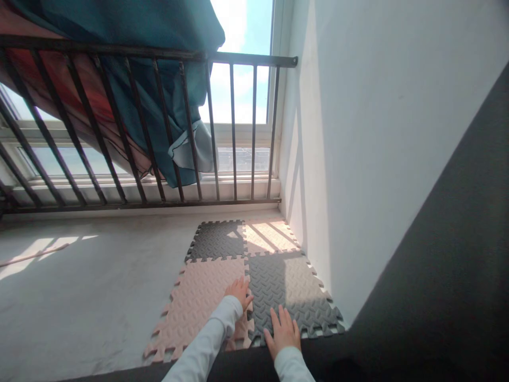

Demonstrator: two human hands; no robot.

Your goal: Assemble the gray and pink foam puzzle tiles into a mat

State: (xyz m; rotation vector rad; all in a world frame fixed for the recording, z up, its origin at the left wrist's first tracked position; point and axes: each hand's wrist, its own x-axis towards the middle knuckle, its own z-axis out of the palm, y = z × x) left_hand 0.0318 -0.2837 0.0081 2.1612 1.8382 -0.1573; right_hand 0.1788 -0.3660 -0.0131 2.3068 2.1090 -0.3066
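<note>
Four-square foam flooring lies on the sill: a pink foam mat tile [199, 297] at the near left, a grey foam mat tile [294, 286] at the near right, a dark grey tile [217, 240] at the far left and a pale pink tile [270, 236] at the far right. My left hand [239, 292] rests on the near pink tile beside its seam with the grey one, fingers stretched out. Flat on the front part of the near grey tile is my right hand [284, 330], its fingers spread. Neither hand holds anything. A gap shows along the front of the seam between the near tiles.
A dark metal railing [159, 53] crosses in front of the window [242, 95]. Teal and pink cloth [159, 26] hangs over it. A white wall [358, 106] borders the tiles at right. On the concrete ledge [91, 286], a thin pinkish strip [40, 254] lies at left.
</note>
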